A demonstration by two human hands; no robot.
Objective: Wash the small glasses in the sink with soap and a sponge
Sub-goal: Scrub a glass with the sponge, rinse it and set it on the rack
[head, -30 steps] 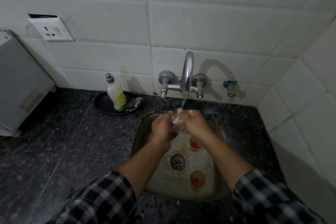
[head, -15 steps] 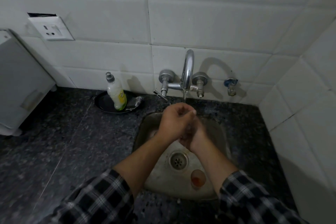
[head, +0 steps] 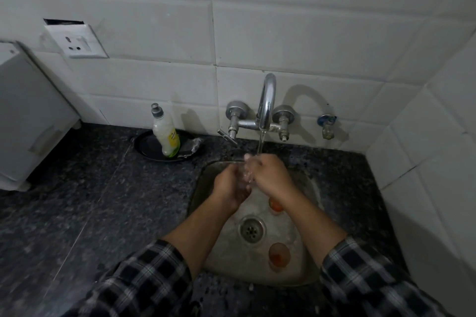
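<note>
Under the running tap (head: pixel 266 100), my left hand (head: pixel 230 186) and my right hand (head: pixel 270 172) together hold a small clear glass (head: pixel 246 175), wet and mostly hidden between the fingers. Water streams down onto it. Two more small glasses with an orange tint stand in the steel sink (head: pixel 206 188): one (head: pixel 275 205) partly behind my right forearm, one (head: pixel 279 255) near the front edge beside the drain (head: pixel 252 229). No sponge shows in my hands.
A dish soap bottle (head: pixel 166 134) stands on a dark round plate (head: pixel 146 147) with a crumpled scrubber (head: pixel 194 143), left of the tap. A white appliance (head: pixel 28 121) sits at far left on the dark granite counter (head: pixel 103 201). Tiled walls close in behind and right.
Half a second ago my left hand covered the right above the sink. The hands have since parted side by side, with the glass between them back under the stream.
</note>
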